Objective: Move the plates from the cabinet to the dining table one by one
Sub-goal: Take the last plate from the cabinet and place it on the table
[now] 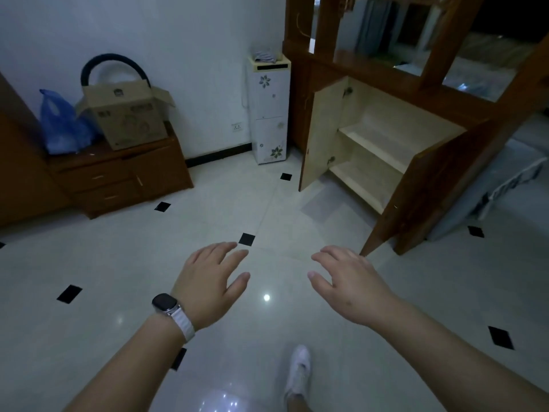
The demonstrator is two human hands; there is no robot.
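A wooden cabinet (395,81) stands at the upper right with both lower doors swung open. Its pale shelves (377,144) show no plates. No plate and no dining table are in view. My left hand (209,282), with a dark watch on a white strap at the wrist, hovers over the floor, fingers spread and holding nothing. My right hand (349,285) is beside it, also spread and holding nothing, a little short of the tip of the cabinet's right door (427,197).
Pale glossy floor tiles (148,263) with small black diamonds lie below. A low wooden drawer unit (124,179) at left carries a cardboard box (127,117) and a blue plastic bag (61,123). A narrow white floral stand (270,111) is against the wall. My white shoe (298,371) shows below.
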